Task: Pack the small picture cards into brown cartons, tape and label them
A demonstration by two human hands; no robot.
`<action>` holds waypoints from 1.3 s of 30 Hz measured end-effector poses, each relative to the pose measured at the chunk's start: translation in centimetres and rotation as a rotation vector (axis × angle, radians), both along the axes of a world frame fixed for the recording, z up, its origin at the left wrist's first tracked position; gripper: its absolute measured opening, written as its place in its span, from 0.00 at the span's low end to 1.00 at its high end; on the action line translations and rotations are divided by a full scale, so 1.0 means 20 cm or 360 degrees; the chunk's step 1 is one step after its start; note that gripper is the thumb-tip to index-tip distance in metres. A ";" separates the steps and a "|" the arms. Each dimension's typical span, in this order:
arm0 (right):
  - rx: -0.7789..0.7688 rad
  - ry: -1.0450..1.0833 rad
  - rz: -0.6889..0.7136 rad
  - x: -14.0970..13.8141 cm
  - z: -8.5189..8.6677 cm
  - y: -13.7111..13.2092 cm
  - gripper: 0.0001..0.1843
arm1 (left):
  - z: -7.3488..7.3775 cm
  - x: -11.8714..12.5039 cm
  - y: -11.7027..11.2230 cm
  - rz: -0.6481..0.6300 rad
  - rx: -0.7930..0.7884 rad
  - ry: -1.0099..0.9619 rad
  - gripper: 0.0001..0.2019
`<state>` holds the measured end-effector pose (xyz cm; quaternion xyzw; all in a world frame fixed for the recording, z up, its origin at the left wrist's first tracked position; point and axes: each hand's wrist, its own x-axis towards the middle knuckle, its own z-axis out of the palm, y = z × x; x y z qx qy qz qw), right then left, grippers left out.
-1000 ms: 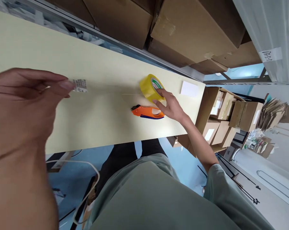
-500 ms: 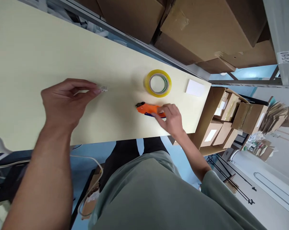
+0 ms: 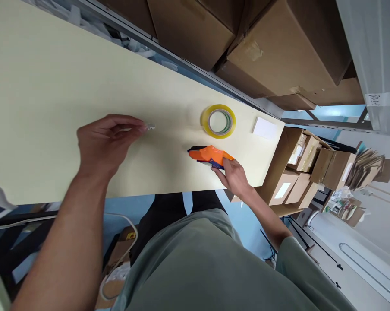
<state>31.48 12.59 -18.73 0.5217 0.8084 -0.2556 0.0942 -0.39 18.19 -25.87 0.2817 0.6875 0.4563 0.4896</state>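
Your right hand (image 3: 237, 178) grips the near end of an orange plastic hand tool (image 3: 210, 155), dark at its far tip and blue along its lower edge, over the pale cream table (image 3: 46, 95). Your left hand (image 3: 104, 142) pinches a tiny whitish piece with grey marks (image 3: 151, 126). A round yellow tape roll (image 3: 204, 122) lies just beside the tool. On your right, a large open brown cardboard box (image 3: 277, 162) holds smaller cardboard boxes (image 3: 299, 188), some with white labels.
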 end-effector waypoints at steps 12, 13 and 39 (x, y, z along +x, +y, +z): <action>0.0318 0.0007 0.0114 0.13 0.14 0.28 0.29 | -0.01 -0.01 0.01 0.0043 -0.0015 -0.0075 0.09; 0.0298 -0.0004 0.0159 0.13 0.15 0.32 0.29 | -0.01 -0.01 0.01 0.0040 -0.0010 -0.0076 0.09; -0.0134 -0.0055 0.0838 0.08 0.21 0.75 0.28 | -0.04 -0.01 0.02 0.0188 0.0094 -0.0179 0.09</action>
